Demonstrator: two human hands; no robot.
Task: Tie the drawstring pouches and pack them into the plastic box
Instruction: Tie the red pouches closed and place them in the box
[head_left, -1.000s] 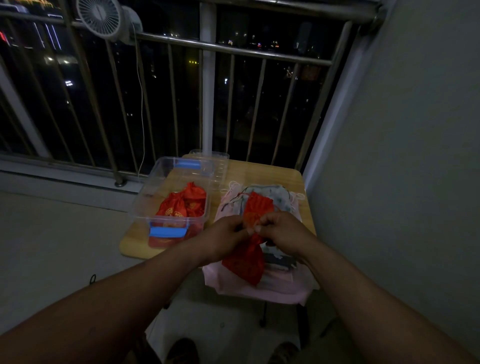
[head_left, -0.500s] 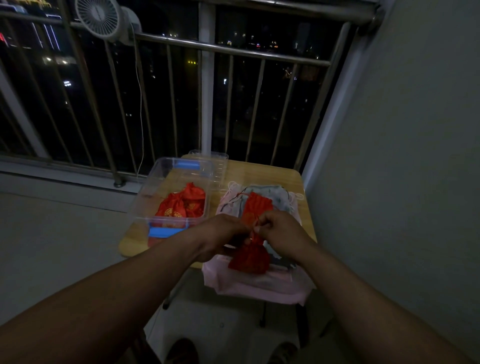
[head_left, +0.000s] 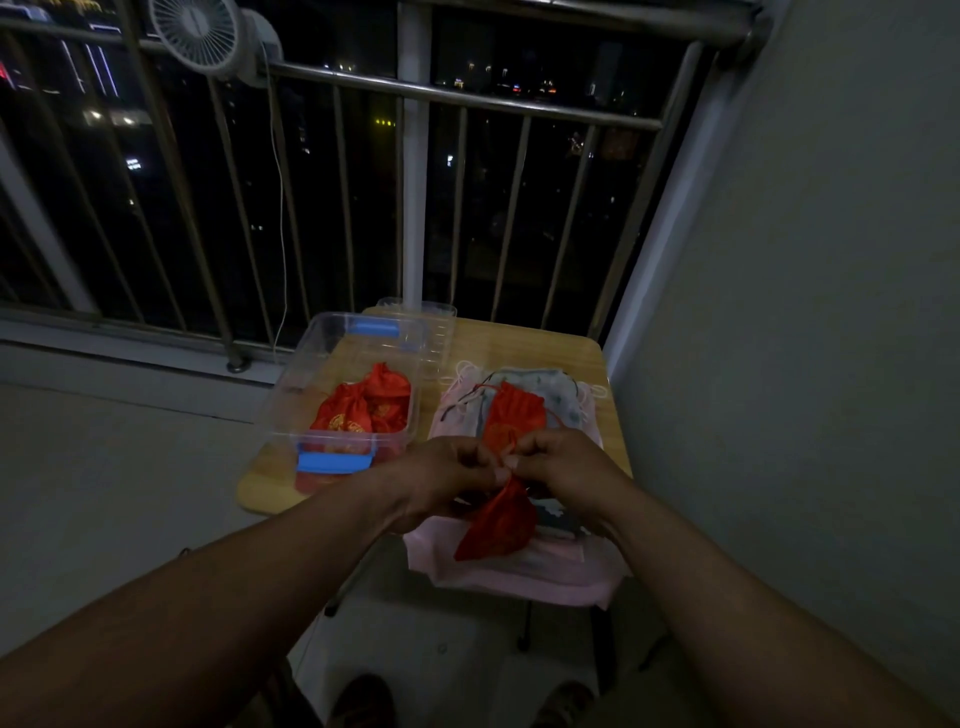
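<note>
Left hand (head_left: 447, 480) and right hand (head_left: 563, 460) meet knuckle to knuckle with fingers curled. Both pinch the thin cord at the neck of a small red satin drawstring pouch (head_left: 497, 527). The pouch body hangs limp below them, above the near edge of the cloth pile. The light is dim and the cord thin, so I cannot tell whether a knot is formed yet.

The step in hand reads as the tie. Cinch the neck fully shut first and pull both cord ends evenly outward. Seat the knot tight against the gathers so the slippery fabric doesn't reopen.

Under the hands is a soft pile of pale pink and grey cloth pouches (head_left: 519, 579), with a second flat red pouch (head_left: 514, 415) on top. To the left is a clear rigid plastic box (head_left: 291, 395) with blue clip latches, holding bunched red pouches with gold print (head_left: 363, 413). All sit on a light wooden table (head_left: 524, 343).
</note>
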